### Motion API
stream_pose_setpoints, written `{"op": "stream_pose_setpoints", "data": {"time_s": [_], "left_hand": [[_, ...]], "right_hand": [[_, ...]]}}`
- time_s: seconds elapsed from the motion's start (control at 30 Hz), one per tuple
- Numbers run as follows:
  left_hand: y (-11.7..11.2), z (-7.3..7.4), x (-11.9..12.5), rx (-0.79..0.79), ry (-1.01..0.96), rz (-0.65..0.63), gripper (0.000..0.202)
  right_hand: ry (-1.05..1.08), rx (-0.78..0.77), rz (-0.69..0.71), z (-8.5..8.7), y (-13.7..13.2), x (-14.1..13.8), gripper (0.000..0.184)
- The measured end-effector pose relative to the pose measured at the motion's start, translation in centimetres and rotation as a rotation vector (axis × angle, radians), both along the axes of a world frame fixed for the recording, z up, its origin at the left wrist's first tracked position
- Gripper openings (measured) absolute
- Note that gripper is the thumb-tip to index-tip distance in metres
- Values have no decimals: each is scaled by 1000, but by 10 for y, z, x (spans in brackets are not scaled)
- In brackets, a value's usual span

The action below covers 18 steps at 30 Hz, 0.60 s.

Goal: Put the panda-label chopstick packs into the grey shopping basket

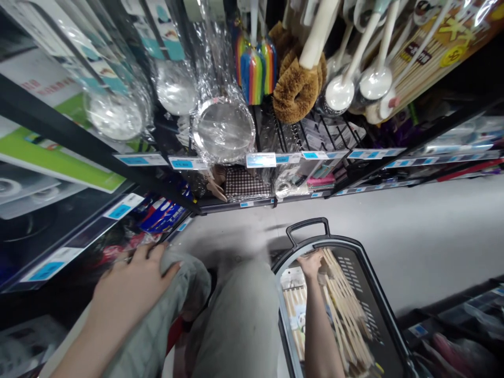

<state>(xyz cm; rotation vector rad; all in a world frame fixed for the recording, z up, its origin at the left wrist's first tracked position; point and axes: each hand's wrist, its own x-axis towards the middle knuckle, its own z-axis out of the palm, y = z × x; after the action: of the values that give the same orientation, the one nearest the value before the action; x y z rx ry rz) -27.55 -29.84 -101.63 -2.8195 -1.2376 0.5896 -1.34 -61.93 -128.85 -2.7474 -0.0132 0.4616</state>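
Note:
My left hand (137, 275) lies on my left knee with its fingers spread, holding nothing. Reaching down into a dark shopping basket (388, 310) on the floor, my right hand (313, 262) has its fingers closed at the far end of a pack of wooden chopsticks (346, 310). The pack's sticks run lengthwise toward me, and slight blur hides the exact grip. On the other side of my right forearm, a second pack of wooden sticks (295, 302) with a printed panda card lies in the basket. The basket's handle (309, 228) stands out at the far end.
A shelf rack ahead carries hanging wrapped strainers (224, 128), a brown bristle brush (295, 92), white-handled brushes (340, 94) and rainbow-striped items (255, 71). Price tags (260, 159) line its edge. More shelving stands close at left and lower right. Pale floor (433, 226) runs between.

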Motion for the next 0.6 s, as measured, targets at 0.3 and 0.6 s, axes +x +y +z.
{"op": "stream_pose_setpoints", "data": {"time_s": [0.3, 0.6], "left_hand": [[1, 0, 0, -1, 5, 14, 77], [-2, 2, 2, 12, 13, 12, 80]], "right_hand": [[-64, 72, 3, 13, -11, -1, 106], [-164, -39, 140, 10, -19, -7, 94]]}}
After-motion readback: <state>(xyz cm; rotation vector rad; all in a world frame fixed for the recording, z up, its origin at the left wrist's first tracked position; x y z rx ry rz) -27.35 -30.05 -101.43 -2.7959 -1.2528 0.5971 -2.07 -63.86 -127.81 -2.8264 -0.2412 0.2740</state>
